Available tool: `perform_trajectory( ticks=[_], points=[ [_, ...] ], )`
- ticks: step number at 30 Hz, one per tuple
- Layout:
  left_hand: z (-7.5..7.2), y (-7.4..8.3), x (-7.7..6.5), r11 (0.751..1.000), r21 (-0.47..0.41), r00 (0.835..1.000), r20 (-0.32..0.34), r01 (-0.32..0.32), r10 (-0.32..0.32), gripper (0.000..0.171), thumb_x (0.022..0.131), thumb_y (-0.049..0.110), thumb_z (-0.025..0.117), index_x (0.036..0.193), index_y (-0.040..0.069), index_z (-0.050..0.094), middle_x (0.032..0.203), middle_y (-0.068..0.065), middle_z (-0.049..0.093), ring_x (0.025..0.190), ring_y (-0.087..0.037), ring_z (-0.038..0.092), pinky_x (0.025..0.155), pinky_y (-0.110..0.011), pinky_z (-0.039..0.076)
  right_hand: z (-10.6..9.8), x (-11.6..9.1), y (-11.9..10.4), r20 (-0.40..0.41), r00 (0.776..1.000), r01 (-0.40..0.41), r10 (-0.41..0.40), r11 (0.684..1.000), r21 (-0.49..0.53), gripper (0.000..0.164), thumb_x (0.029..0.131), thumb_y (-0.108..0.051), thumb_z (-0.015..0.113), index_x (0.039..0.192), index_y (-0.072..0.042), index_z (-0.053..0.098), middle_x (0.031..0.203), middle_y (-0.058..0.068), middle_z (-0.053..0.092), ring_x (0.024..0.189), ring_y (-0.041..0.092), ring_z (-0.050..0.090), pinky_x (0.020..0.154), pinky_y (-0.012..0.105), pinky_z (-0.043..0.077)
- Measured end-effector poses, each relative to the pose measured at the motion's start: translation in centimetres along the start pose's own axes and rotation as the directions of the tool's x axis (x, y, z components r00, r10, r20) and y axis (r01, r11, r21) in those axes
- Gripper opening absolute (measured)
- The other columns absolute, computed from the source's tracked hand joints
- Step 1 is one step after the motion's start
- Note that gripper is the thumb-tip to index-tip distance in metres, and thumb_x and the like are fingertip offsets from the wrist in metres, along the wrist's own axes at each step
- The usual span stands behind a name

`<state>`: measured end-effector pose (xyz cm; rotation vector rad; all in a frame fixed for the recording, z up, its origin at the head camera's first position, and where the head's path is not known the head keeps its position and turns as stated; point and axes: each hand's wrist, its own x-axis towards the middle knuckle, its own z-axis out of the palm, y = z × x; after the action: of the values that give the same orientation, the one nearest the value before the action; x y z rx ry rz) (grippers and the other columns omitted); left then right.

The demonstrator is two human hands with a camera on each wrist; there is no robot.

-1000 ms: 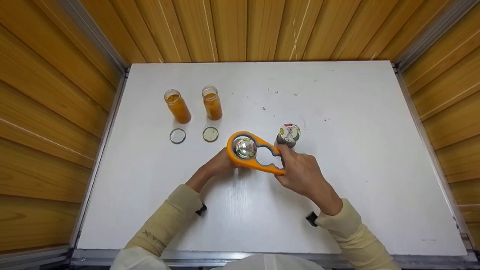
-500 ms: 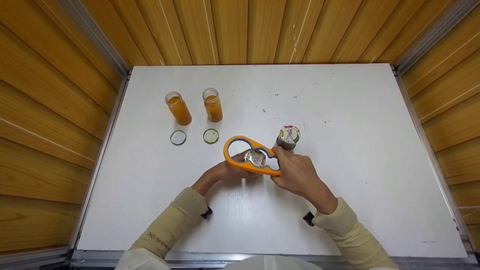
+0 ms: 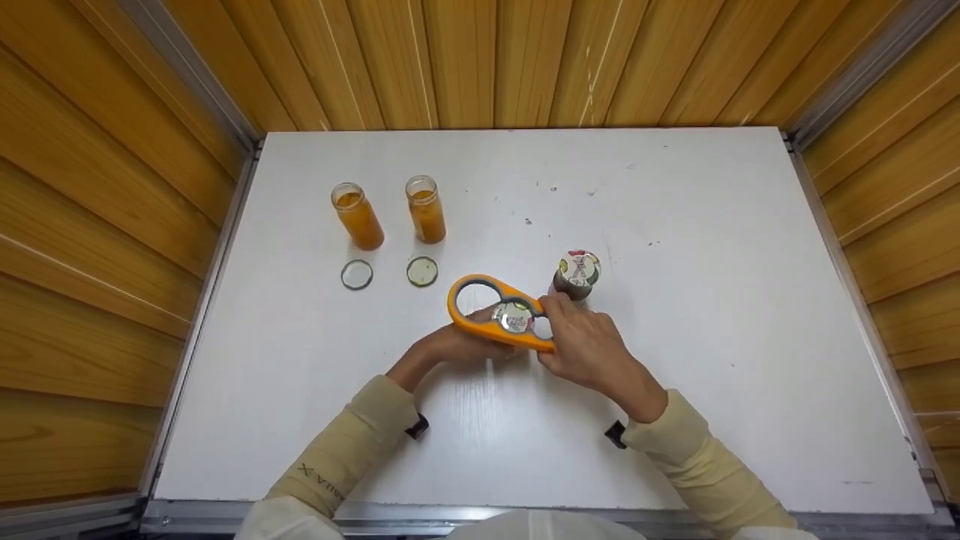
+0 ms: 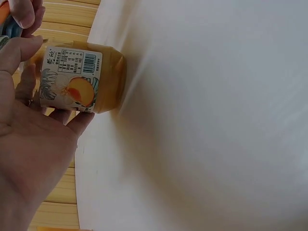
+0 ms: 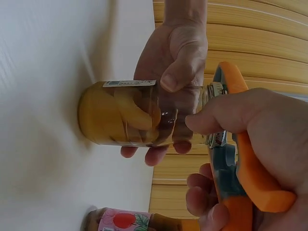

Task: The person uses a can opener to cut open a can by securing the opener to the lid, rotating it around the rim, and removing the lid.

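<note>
My left hand (image 3: 466, 343) grips a glass jar of peach slices in syrup (image 5: 115, 113), its fingers and thumb around the side. The jar's paper label (image 4: 72, 77) shows a cut peach in the left wrist view. My right hand (image 3: 589, 337) holds an orange jar opener (image 3: 469, 324) with grey inner edges. The opener's middle notch sits around the jar's printed metal lid (image 3: 514, 317); its larger ring lies to the left over the left hand. In the right wrist view my right thumb reaches to the jar's neck, just below the lid.
Another lidded jar (image 3: 576, 277) stands just beyond my right hand; its label (image 5: 124, 220) is pink. Two uncapped jars of orange contents (image 3: 360, 223) (image 3: 427, 217) stand at the back left. Two loose lids (image 3: 356, 274) (image 3: 422, 271) lie before them on the white table (image 3: 712, 300).
The opener's large ring was around the lid. The jar has shifted right and towards me, and the lid now sits in the opener's middle notch.
</note>
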<state>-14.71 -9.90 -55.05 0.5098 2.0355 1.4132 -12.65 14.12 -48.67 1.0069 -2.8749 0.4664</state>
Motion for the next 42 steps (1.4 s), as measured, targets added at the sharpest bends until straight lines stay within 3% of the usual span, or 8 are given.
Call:
perform_trajectory(
  ticks=[4, 10, 15, 22, 26, 30, 36, 42],
  points=[
    [0.0, -0.1, 0.1, 0.999, -0.025, 1.000, -0.008, 0.028, -0.028, 0.075, 0.090, 0.020, 0.078, 0.155, 0.017, 0.042, 0.150, 0.006, 0.051, 0.135, -0.012, 0.047, 0.120, -0.035, 0.030, -0.2, -0.1, 0.0, -0.007, 1.000, 0.030, -0.030, 0.999, -0.024, 0.064, 0.076, -0.016, 0.082, 0.133, 0.000, 0.056, 0.109, 0.012, 0.060, 0.064, 0.023, 0.059, 0.050, 0.036, 0.049],
    [0.1, -0.2, 0.0, 0.999, -0.022, 0.999, -0.020, 0.039, -0.040, 0.076, 0.090, 0.024, 0.079, 0.156, 0.016, 0.041, 0.150, 0.005, 0.051, 0.137, -0.013, 0.046, 0.121, -0.036, 0.029, -0.4, -0.5, 0.0, 0.035, 0.999, 0.030, -0.029, 0.999, -0.020, 0.075, 0.080, -0.007, 0.078, 0.147, 0.001, 0.046, 0.133, 0.020, 0.063, 0.075, 0.029, 0.067, 0.055, 0.040, 0.054],
    [0.1, -0.2, 0.2, 1.000, -0.001, 1.000, -0.007, 0.005, -0.005, 0.073, 0.090, 0.020, 0.078, 0.154, 0.021, 0.043, 0.149, 0.008, 0.050, 0.136, -0.011, 0.045, 0.121, -0.038, 0.028, -0.3, -0.8, -0.1, 0.018, 0.999, 0.044, -0.045, 0.998, 0.037, 0.053, 0.080, -0.002, 0.077, 0.125, -0.004, 0.049, 0.113, 0.012, 0.068, 0.073, 0.022, 0.061, 0.056, 0.037, 0.052],
    [0.1, -0.4, 0.2, 1.000, 0.016, 1.000, -0.016, 0.009, -0.009, 0.077, 0.091, 0.023, 0.079, 0.157, 0.023, 0.040, 0.154, 0.011, 0.046, 0.139, -0.009, 0.042, 0.123, -0.039, 0.025, -0.7, -1.1, -0.7, 0.095, 0.987, 0.134, -0.126, 0.987, -0.087, 0.024, 0.087, 0.001, 0.078, 0.101, -0.003, 0.059, 0.112, 0.020, 0.053, 0.072, 0.025, 0.056, 0.056, 0.036, 0.053],
    [0.1, -0.4, 0.1, 1.000, 0.003, 1.000, -0.014, 0.013, -0.013, 0.078, 0.091, 0.027, 0.079, 0.158, 0.022, 0.039, 0.156, 0.009, 0.045, 0.140, -0.011, 0.042, 0.123, -0.041, 0.025, -1.4, -0.9, -1.5, 0.222, 0.973, 0.075, -0.060, 0.996, -0.056, 0.022, 0.091, 0.003, 0.073, 0.111, -0.002, 0.064, 0.134, 0.032, 0.051, 0.104, 0.039, 0.061, 0.084, 0.054, 0.057],
    [0.3, -0.6, -0.1, 1.000, -0.022, 1.000, -0.028, 0.011, -0.012, 0.082, 0.092, 0.030, 0.079, 0.160, 0.018, 0.036, 0.159, 0.004, 0.043, 0.145, -0.013, 0.038, 0.124, -0.041, 0.023, -2.0, -0.8, -2.0, 0.342, 0.939, -0.023, 0.021, 1.000, 0.002, 0.028, 0.095, 0.006, 0.067, 0.122, -0.001, 0.065, 0.155, 0.039, 0.031, 0.140, 0.051, 0.039, 0.101, 0.071, 0.043],
    [0.8, -0.4, -0.4, 0.997, 0.021, 0.996, -0.054, -0.074, 0.075, 0.082, 0.096, 0.036, 0.074, 0.162, 0.014, 0.030, 0.161, -0.001, 0.040, 0.147, -0.015, 0.036, 0.124, -0.038, 0.024, -2.1, -0.3, -2.3, 0.400, 0.913, -0.103, 0.083, 0.994, 0.028, 0.026, 0.097, 0.011, 0.060, 0.122, 0.003, 0.063, 0.160, 0.040, 0.020, 0.147, 0.057, 0.021, 0.107, 0.077, 0.029],
    [1.4, -0.5, -1.2, 0.994, 0.092, 0.996, -0.060, -0.059, 0.064, 0.085, 0.101, 0.037, 0.066, 0.165, 0.011, 0.016, 0.169, -0.004, 0.024, 0.152, -0.014, 0.024, 0.126, -0.037, 0.016, -2.1, -0.1, -2.4, 0.412, 0.907, -0.103, 0.090, 0.995, 0.011, 0.017, 0.096, 0.014, 0.060, 0.112, 0.008, 0.060, 0.158, 0.044, 0.017, 0.147, 0.061, 0.017, 0.107, 0.081, 0.023]
  ],
)
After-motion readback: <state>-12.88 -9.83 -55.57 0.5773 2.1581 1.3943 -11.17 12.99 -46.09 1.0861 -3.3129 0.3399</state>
